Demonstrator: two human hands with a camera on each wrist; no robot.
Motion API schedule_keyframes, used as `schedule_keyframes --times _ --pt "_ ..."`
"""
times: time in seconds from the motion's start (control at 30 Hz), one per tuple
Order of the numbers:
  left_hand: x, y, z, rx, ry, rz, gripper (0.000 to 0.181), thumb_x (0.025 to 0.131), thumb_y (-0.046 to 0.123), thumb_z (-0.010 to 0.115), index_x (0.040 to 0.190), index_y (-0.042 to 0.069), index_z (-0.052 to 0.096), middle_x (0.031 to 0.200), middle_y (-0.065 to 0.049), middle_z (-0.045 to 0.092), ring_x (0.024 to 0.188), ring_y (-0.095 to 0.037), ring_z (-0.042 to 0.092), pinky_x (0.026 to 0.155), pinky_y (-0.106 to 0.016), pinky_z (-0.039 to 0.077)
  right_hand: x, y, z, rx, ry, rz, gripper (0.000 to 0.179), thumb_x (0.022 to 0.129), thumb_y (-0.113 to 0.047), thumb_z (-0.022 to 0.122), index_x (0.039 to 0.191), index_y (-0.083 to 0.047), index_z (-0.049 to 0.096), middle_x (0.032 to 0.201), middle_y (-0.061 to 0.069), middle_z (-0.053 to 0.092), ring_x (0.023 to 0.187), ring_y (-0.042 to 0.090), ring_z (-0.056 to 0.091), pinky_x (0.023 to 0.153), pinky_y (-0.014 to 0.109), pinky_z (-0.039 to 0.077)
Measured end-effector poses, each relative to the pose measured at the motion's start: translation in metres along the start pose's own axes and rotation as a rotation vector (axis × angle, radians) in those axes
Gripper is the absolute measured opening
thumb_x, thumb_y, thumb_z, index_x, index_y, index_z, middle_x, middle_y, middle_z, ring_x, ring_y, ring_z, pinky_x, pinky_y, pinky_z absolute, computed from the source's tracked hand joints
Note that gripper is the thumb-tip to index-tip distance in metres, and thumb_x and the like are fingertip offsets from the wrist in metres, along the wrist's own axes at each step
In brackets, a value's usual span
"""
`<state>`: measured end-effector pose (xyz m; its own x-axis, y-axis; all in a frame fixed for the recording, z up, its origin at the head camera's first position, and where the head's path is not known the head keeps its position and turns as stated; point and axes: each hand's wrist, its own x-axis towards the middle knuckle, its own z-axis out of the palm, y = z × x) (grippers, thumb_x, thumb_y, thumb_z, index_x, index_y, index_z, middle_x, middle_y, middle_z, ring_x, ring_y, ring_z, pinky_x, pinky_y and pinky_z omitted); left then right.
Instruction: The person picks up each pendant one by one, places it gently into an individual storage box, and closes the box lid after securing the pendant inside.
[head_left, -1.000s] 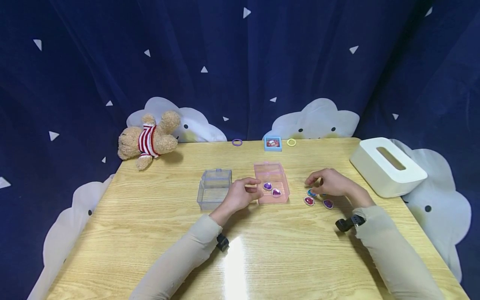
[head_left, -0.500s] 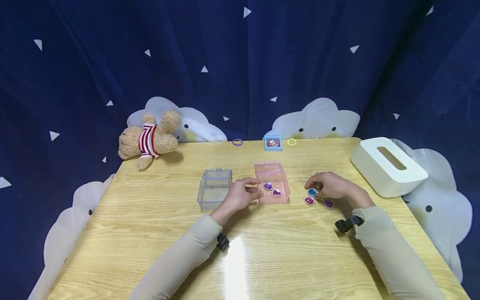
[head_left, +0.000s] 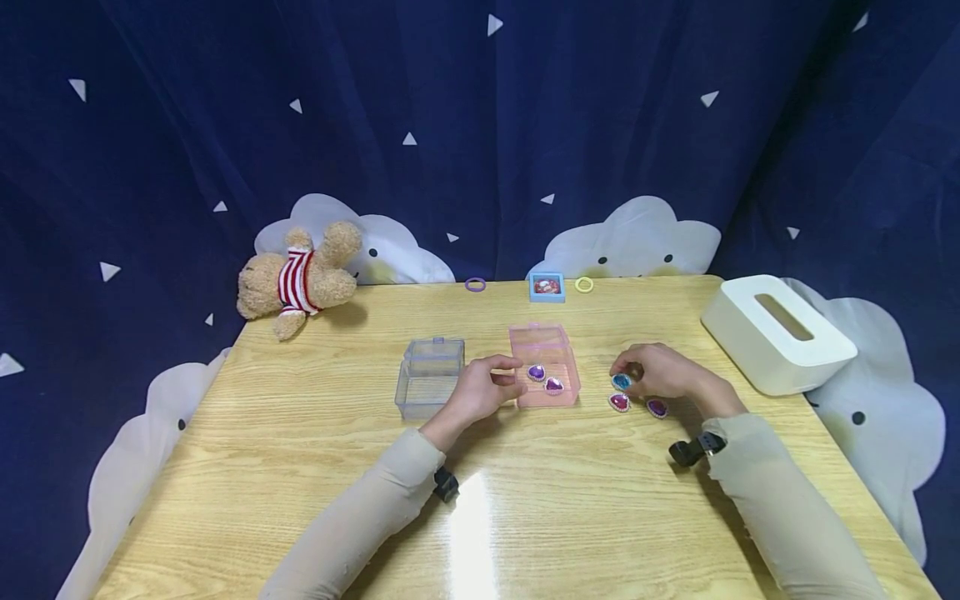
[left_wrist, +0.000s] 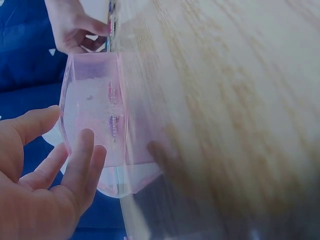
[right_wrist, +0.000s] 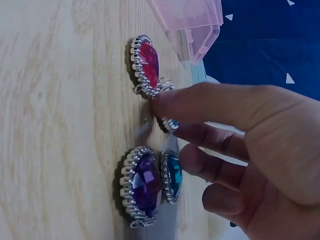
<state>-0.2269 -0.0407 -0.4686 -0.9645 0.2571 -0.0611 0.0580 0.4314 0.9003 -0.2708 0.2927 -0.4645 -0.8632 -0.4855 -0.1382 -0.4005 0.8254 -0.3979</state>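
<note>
"Where's the blue gem [head_left: 620,382]?"
"My right hand [head_left: 662,372] pinches it, at three o'clock from the pink box [head_left: 546,401]; a red gem [head_left: 618,402] lies at its six."
"Your left hand [head_left: 478,392]?"
"My fingers spread loosely, at the box's nine o'clock."

Pale beige sleeves [head_left: 787,508], black wrist devices [head_left: 694,450]

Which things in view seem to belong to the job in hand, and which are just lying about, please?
Part of the job, it seems:
pink box by the left hand, two gems inside
blue gem pinched by the right hand
red gem, purple gem, second blue gem
grey box, perhaps

Just lying about:
teddy
purple ring
yellow ring
blue frame
white box
</note>
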Motion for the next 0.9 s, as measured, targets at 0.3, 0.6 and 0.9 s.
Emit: schedule_keyframes --times 0.3,0.6,0.9 --pt "0.000 -0.002 0.000 0.003 -0.001 -0.006 0.041 0.087 0.013 0.077 0.127 0.010 0.068 0.126 -0.014 0.068 0.107 -0.027 0.071 0.079 -0.031 0.060 0.002 0.001 -0.005 0.052 0.106 -0.022 0.026 0.083 -0.018 0.080 0.108 -0.016 0.072 0.099 0.000 0.070 0.077 0.011 0.056 0.068 0.026 0.047" --pt "0.000 -0.001 0.000 0.015 -0.008 -0.014 0.041 0.088 0.015 0.076 0.128 0.011 0.067 0.124 -0.012 0.069 0.107 -0.026 0.070 0.079 -0.031 0.059 0.006 -0.015 -0.013 0.177 0.136 0.017 0.028 0.085 -0.023 0.079 0.112 -0.018 0.072 0.100 0.001 0.069 0.069 0.013 0.055 0.051 0.026 0.048" --pt "0.000 0.000 -0.001 0.010 -0.008 -0.017 0.041 0.088 0.014 0.077 0.128 0.011 0.067 0.125 -0.012 0.069 0.107 -0.026 0.070 0.079 -0.032 0.060 0.015 -0.039 -0.018 0.221 0.155 -0.053 0.027 0.085 -0.022 0.078 0.112 -0.021 0.072 0.104 -0.002 0.072 0.077 0.015 0.058 0.057 0.025 0.048"
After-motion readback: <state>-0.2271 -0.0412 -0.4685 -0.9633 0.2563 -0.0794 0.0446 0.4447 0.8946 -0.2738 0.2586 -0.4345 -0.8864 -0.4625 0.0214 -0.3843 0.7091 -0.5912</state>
